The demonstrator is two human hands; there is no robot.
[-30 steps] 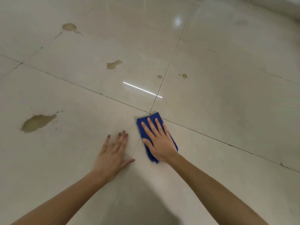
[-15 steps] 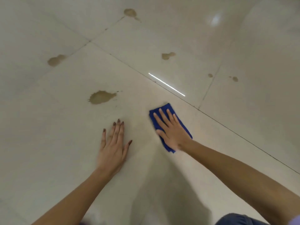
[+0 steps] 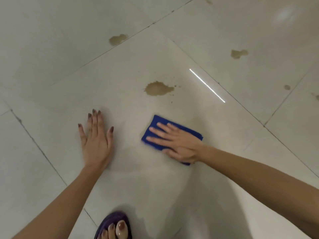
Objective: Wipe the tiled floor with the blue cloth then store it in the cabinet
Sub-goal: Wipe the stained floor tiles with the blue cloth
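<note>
On the tiled floor [image 3: 224,152], right hand [image 3: 179,144] fingers flat (ungripping) press blue cloth [image 3: 156,123].

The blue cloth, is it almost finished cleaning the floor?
Not nearly. The folded blue cloth lies flat under the right hand, pressed on the pale tiled floor, so wiping is in hand; nothing clearly looks done. The left hand rests flat beside it. Left to do: the big brown stain just beyond the cloth, several smaller brown spots farther off, then storing the cloth. No cabinet is in view.
</note>
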